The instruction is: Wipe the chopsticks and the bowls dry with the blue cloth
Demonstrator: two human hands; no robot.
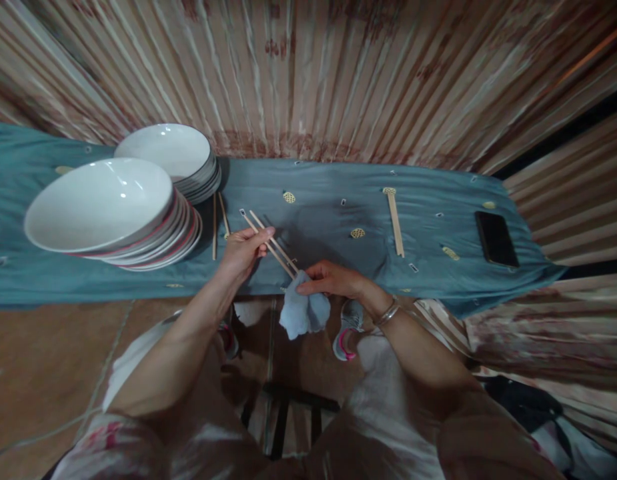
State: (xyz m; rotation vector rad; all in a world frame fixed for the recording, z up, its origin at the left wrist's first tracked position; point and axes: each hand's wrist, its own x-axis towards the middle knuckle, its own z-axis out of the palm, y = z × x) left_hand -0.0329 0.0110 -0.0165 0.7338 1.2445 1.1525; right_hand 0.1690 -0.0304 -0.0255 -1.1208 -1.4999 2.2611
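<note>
My left hand [245, 250] pinches a pair of wooden chopsticks [277, 252] near their middle, above the front part of the cloth-covered table. The chopsticks slant from upper left down to lower right. Around their lower ends my right hand [333, 279] grips a light blue cloth [303, 310], which hangs down past the table's front edge. The cloth hides the chopstick tips. To the left of my left hand, two loose chopsticks [215, 230] lie apart on the table. Several chopsticks in a neat bundle [395, 223] lie further right.
A stack of large white bowls [113, 213] and a second stack of white bowls [171, 157] stand on the left. A black phone [496, 239] rests near the right end of the teal tablecloth [328, 193]. Behind the table hangs a pleated curtain [308, 80].
</note>
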